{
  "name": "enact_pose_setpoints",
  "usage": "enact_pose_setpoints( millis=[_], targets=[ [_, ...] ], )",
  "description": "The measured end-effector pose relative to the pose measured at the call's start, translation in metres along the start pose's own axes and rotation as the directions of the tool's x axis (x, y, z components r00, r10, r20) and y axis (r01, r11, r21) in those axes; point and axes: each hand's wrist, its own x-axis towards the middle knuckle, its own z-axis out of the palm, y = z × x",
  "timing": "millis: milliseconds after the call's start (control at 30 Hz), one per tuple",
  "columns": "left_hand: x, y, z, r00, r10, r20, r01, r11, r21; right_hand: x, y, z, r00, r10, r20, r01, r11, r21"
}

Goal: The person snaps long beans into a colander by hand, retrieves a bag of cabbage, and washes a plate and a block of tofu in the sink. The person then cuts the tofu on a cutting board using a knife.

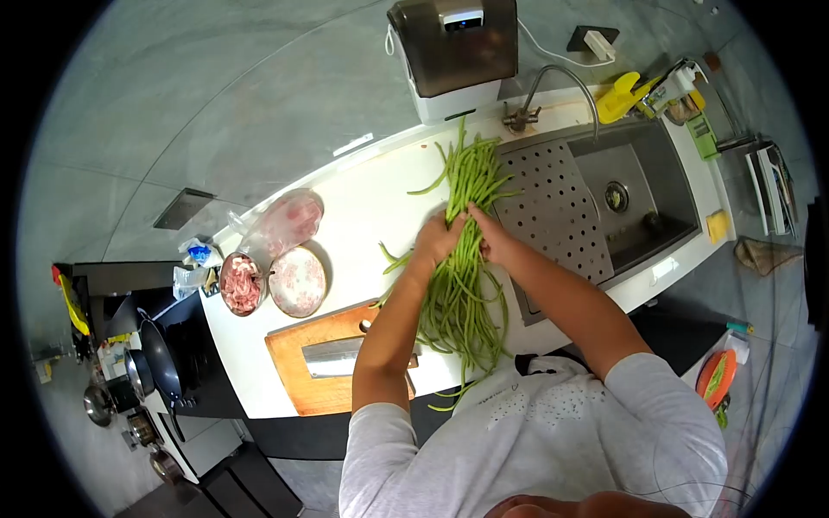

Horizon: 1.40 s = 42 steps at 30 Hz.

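Observation:
A large bundle of long green beans (466, 302) lies across the white counter, beside the sink. My left hand (439, 236) is closed round the left side of the bundle near its middle. Against its right side, my right hand (488, 235) is also closed on the beans, close to the left one. Loose beans spread toward the counter's front edge. Left of my forearm, a cleaver (332, 357) rests on a wooden cutting board (289, 367), its handle partly hidden by the arm.
A bowl of cut meat (243, 284), a patterned bowl (298, 281) and a bag of meat (294, 220) stand at the left. The sink (639, 164) with a perforated tray (553, 198) is at the right. A dark-lidded appliance (453, 52) stands behind the beans.

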Motion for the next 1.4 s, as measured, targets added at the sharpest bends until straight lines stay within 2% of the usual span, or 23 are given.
enact_pose_setpoints(
  millis=[67,133,167,200,267,300,333,400,433,500,533,633,667,700,733,800,867,933,1000,1133,1267,1367,1400],
  targets=[
    [-0.002,0.002,0.014,0.995,0.018,0.097,-0.014,0.999,-0.042,-0.006,0.001,-0.015,0.999,0.043,0.0,-0.043,0.998,0.045],
    [-0.003,0.005,0.032,1.0,0.02,0.011,-0.023,0.933,0.359,-0.003,0.004,-0.026,0.975,0.182,-0.127,-0.18,0.983,0.026],
    [-0.006,0.017,0.028,0.99,-0.04,0.137,-0.016,0.921,0.39,-0.01,0.004,-0.028,0.989,0.145,0.028,-0.147,0.988,0.048],
    [-0.009,0.02,0.029,0.988,-0.041,0.147,-0.021,0.918,0.396,-0.001,0.011,-0.037,0.989,0.146,0.025,-0.147,0.987,0.06],
    [-0.024,0.018,0.035,0.999,0.036,0.017,-0.04,0.894,0.447,0.024,0.02,-0.055,0.997,-0.03,0.077,0.027,0.999,0.036],
    [-0.037,0.015,0.037,0.996,0.054,-0.067,-0.012,0.861,0.508,0.02,0.015,-0.044,0.967,0.094,-0.239,-0.096,0.995,0.001],
    [-0.055,0.01,0.036,0.998,0.032,-0.06,0.003,0.862,0.508,0.009,0.01,-0.043,0.965,0.117,-0.237,-0.119,0.993,0.006],
    [-0.089,0.006,0.026,0.955,-0.118,-0.273,0.234,0.866,0.443,0.0,-0.003,-0.042,0.997,0.063,0.034,-0.066,0.992,0.109],
    [-0.102,-0.012,0.025,0.951,-0.129,-0.281,0.248,0.861,0.444,0.006,-0.001,-0.049,0.998,0.063,0.016,-0.063,0.997,-0.037],
    [-0.125,-0.051,0.025,0.91,0.077,-0.407,0.148,0.857,0.494,-0.019,-0.002,-0.047,0.995,0.085,-0.06,-0.088,0.995,-0.05],
    [-0.134,-0.061,0.025,0.914,0.071,-0.399,0.154,0.85,0.503,-0.038,-0.003,-0.047,0.984,0.096,-0.149,-0.106,0.992,-0.062],
    [-0.161,-0.065,0.028,0.986,-0.01,-0.164,0.044,0.977,0.207,-0.065,0.053,-0.095,0.987,0.138,0.083,-0.111,0.958,-0.263],
    [-0.169,-0.054,0.035,0.985,-0.015,-0.169,0.05,0.978,0.203,-0.075,0.074,-0.105,0.978,0.204,0.045,-0.175,0.918,-0.356],
    [-0.176,-0.04,0.045,0.984,-0.039,-0.172,0.1,0.925,0.366,-0.086,0.09,-0.111,0.965,0.263,-0.001,-0.237,0.866,-0.44],
    [-0.18,-0.031,0.057,0.983,-0.06,-0.175,0.144,0.842,0.519,-0.096,0.098,-0.104,0.964,0.264,-0.001,-0.238,0.866,-0.44],
    [-0.178,-0.036,0.086,0.981,0.016,-0.193,0.086,0.857,0.508,-0.108,0.106,-0.07,0.974,0.212,0.075,-0.169,0.912,-0.375],
    [-0.177,-0.032,0.107,0.938,0.007,-0.346,0.215,0.773,0.597,-0.096,0.114,-0.045,0.979,0.181,0.095,-0.143,0.938,-0.316],
    [-0.173,-0.038,0.111,0.91,0.094,-0.403,0.184,0.78,0.598,-0.081,0.108,-0.034,0.982,0.144,0.122,-0.109,0.96,-0.258],
    [-0.167,-0.035,0.106,0.925,0.046,-0.376,0.154,0.861,0.485,-0.066,0.096,-0.028,0.941,0.221,0.255,-0.17,0.963,-0.209],
    [-0.14,-0.015,0.056,0.939,0.007,-0.345,0.134,0.914,0.384,-0.027,0.068,-0.002,0.917,0.242,0.316,-0.238,0.97,-0.053],
    [-0.083,-0.004,-0.036,0.975,0.011,-0.221,0.148,0.714,0.685,0.024,0.033,0.05,0.921,0.168,0.353,-0.28,0.913,0.296],
    [-0.036,-0.015,-0.114,0.933,0.32,-0.163,0.018,0.414,0.91,0.041,-0.003,0.087,0.917,0.026,0.398,-0.162,0.936,0.312],
    [-0.03,-0.023,-0.127,0.874,0.464,-0.147,0.019,0.27,0.963,0.043,-0.012,0.094,0.938,0.084,0.336,-0.134,0.983,0.129]
  ],
)
